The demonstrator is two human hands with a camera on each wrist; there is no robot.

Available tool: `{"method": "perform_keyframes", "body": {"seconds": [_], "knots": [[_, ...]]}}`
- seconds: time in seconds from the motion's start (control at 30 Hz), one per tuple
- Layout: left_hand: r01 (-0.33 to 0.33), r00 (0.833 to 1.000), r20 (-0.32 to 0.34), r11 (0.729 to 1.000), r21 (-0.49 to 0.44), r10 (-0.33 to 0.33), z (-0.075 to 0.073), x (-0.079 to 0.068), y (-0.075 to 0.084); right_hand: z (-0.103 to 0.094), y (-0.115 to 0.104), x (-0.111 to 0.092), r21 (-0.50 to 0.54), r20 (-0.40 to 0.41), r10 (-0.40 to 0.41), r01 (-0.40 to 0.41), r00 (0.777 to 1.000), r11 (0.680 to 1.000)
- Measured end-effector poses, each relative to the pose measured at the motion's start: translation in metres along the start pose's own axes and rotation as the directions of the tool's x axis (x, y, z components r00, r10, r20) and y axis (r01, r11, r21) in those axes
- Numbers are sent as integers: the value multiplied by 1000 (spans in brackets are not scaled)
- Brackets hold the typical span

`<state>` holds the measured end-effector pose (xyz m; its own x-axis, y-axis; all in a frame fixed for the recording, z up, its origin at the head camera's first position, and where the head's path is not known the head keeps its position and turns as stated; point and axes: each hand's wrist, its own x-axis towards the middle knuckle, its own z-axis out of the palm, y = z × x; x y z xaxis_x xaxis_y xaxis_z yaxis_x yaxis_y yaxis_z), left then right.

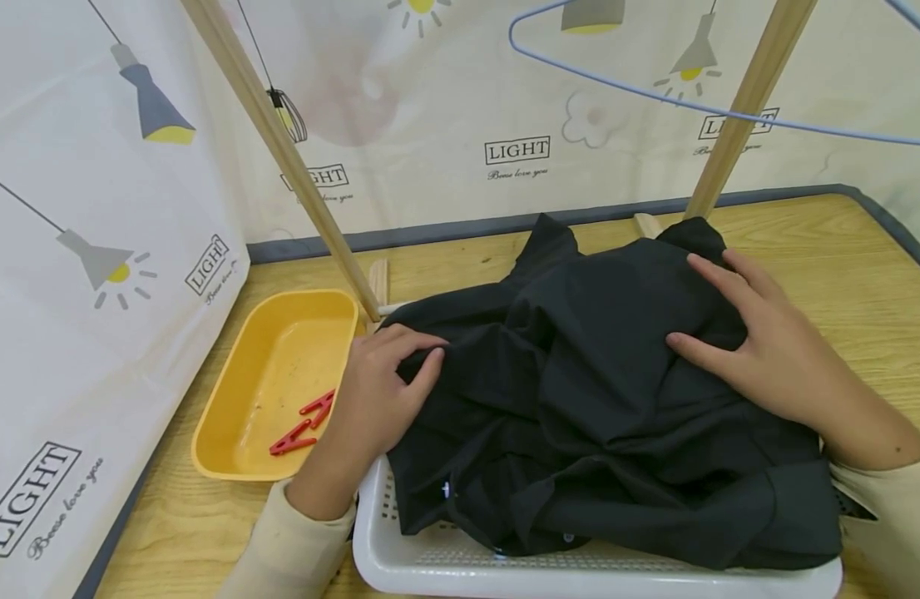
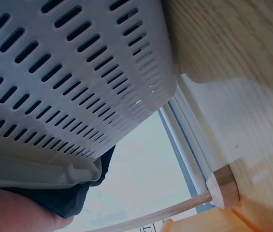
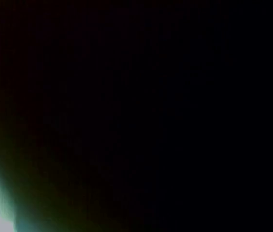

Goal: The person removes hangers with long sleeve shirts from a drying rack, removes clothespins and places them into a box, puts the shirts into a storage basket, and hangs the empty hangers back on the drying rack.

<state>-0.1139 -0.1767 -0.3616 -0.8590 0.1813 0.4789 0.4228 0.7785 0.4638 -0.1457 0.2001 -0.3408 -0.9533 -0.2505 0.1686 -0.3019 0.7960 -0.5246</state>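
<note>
A crumpled black shirt point(image 1: 610, 358) with small buttons lies heaped over a white plastic basket point(image 1: 595, 578). At the heap's left side, my left hand point(image 1: 381, 387) pinches a fold of the fabric between thumb and forefinger. My right hand point(image 1: 774, 349) rests on the upper right of the shirt, thumb and fingers spread. In the left wrist view, part of the left hand point(image 2: 18, 212) shows beside black cloth at the rim of the slotted basket point(image 2: 73, 72). The right wrist view is almost wholly dark.
To the left stands a yellow tray point(image 1: 273, 349) with red clothespins point(image 1: 291, 438) in it. Two wooden poles point(image 1: 280, 150) rise from the wooden table point(image 1: 827, 249) behind the basket. A blue hanger point(image 1: 655, 96) hangs at upper right, before a printed cloth backdrop point(image 1: 437, 108).
</note>
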Motion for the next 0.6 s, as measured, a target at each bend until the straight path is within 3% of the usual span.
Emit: {"method": "perform_keyframes", "body": {"seconds": [0.13, 0.23, 0.43, 0.6], "knots": [[3, 1000, -4, 1000, 1, -3, 0, 0, 0, 0, 4, 2, -9, 69, 26, -25, 997, 1000], [3, 1000, -11, 1000, 4, -3, 0, 0, 0, 1, 6, 3, -15, 71, 12, -11, 997, 1000], [20, 1000, -4, 1000, 2, -20, 0, -1, 0, 5, 8, 2, -65, -60, -24, 20, 998, 998], [14, 1000, 0, 1000, -4, -14, 0, -1, 0, 4, 13, 4, -48, -149, 4, -11, 989, 999]]}}
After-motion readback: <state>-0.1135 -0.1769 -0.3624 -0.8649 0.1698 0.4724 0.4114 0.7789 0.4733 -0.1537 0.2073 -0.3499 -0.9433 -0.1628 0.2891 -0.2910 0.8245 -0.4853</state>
